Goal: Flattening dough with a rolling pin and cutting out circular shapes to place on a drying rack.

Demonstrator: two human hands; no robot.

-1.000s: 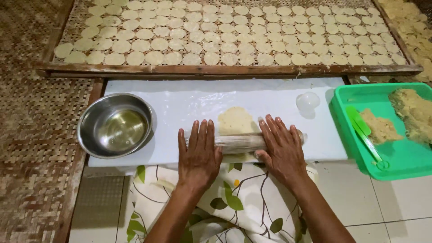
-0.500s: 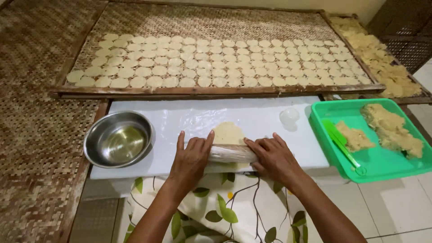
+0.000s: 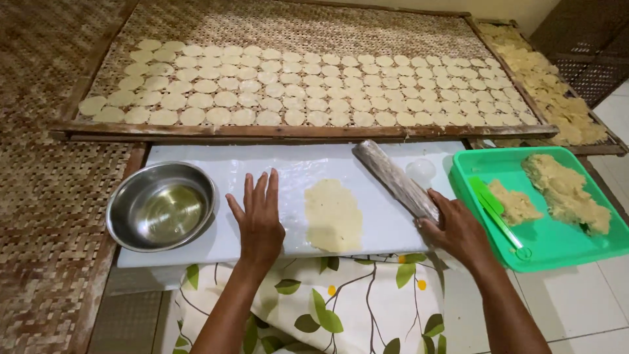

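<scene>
We see a steel bowl [image 3: 162,206] at the board's left | green tray [image 3: 481,164] with dough lumps [image 3: 567,190] on its right | woven rack [image 3: 295,33] of pale discs [image 3: 308,85] beyond | leaf-print cloth [image 3: 314,308] below.

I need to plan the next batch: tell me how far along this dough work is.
Done: rows of cut rounds fill the woven tray. In hand: a flattened dough sheet lies uncut on the white board; the right hand holds the rolling pin, the left hand rests flat. Left: dough lumps in the green tray.
</scene>
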